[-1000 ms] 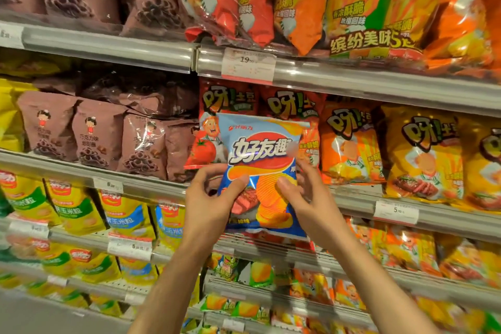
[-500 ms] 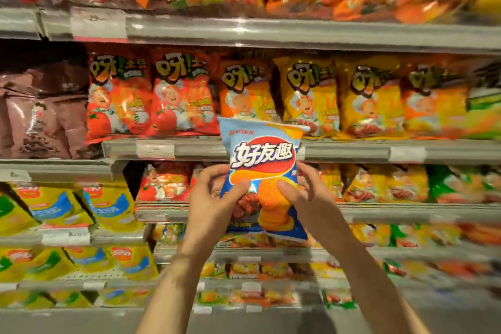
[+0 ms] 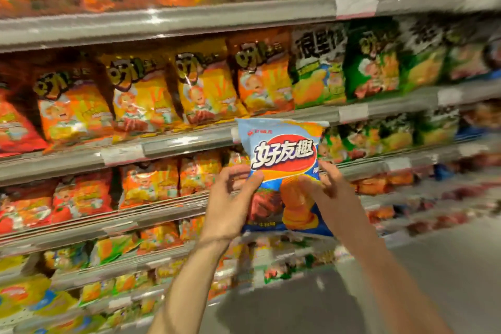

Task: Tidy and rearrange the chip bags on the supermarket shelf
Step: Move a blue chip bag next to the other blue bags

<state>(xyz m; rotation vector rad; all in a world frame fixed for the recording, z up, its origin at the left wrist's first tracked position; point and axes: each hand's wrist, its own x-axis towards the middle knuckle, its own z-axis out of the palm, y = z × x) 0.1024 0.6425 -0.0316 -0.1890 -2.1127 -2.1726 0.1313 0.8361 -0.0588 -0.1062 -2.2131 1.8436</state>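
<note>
A blue chip bag (image 3: 284, 160) with a red oval logo and white characters is held upright in front of the shelves. My left hand (image 3: 230, 200) grips its left edge, thumb on the front. My right hand (image 3: 328, 190) grips its right edge, thumb across the lower front. Behind it stand rows of orange and yellow chip bags (image 3: 141, 89) on the middle shelf, with green bags (image 3: 374, 62) further right. The picture is blurred by motion.
Grey shelf rails (image 3: 168, 144) with white price tags (image 3: 355, 3) run across the view at several heights. Red and orange bags (image 3: 81, 198) fill the lower shelves at left. Grey floor (image 3: 433, 266) shows at the lower right.
The view has swung to the right along the shelves; brown bags have left the frame and green bags have come in. Both hands keep the same hold on the blue bag.
</note>
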